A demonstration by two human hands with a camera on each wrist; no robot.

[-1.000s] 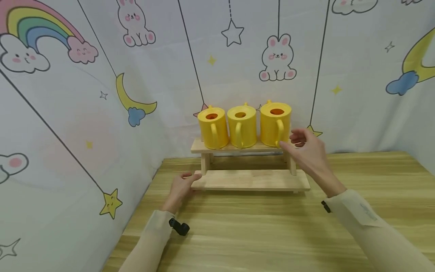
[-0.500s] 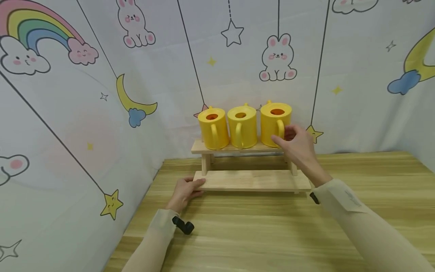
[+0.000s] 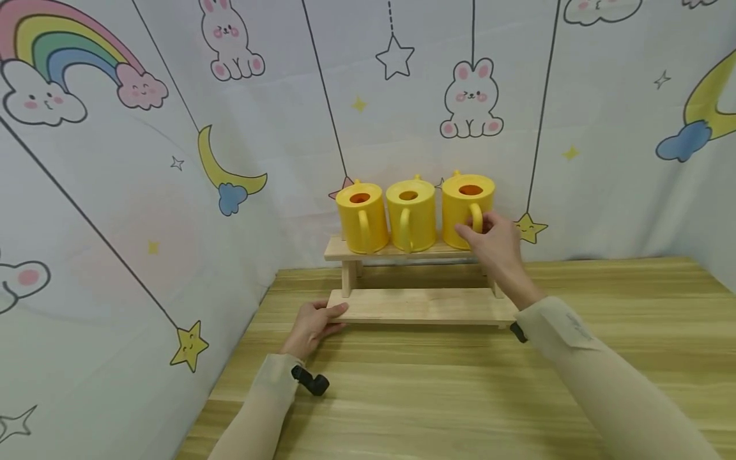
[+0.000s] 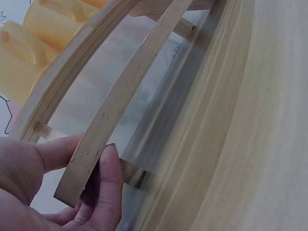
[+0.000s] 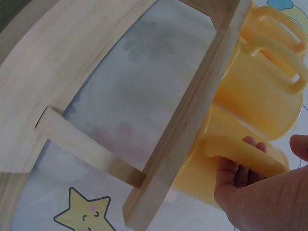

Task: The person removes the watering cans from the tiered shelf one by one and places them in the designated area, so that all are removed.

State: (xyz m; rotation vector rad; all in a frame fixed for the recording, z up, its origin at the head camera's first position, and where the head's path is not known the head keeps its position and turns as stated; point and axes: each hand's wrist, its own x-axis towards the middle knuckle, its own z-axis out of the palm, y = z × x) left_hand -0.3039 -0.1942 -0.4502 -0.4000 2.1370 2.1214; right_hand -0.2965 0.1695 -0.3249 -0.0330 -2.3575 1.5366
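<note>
Three yellow pots (image 3: 458,214), each cylindrical with a round hole on top and a side handle, stand in a row on the upper board of a two-step wooden shelf (image 3: 422,305). My right hand (image 3: 499,248) is at the rightmost pot, its fingers curled behind the handle (image 5: 240,154) in the right wrist view; the thumb lies on the handle's other side in the head view. My left hand (image 3: 313,327) grips the left end of the lower board (image 4: 103,122), thumb on one face and fingers on the other.
The shelf stands on a wood-grain table (image 3: 414,396) near its back edge. Behind it and on the left hangs a white cloth (image 3: 287,128) printed with rabbits, moons and stars. Each wrist carries a small black camera (image 3: 310,381).
My right hand has moved left onto the rightmost pot's handle, its fingers passing behind it. My left hand has shifted slightly right and taken a firmer grip on the lower board's end.
</note>
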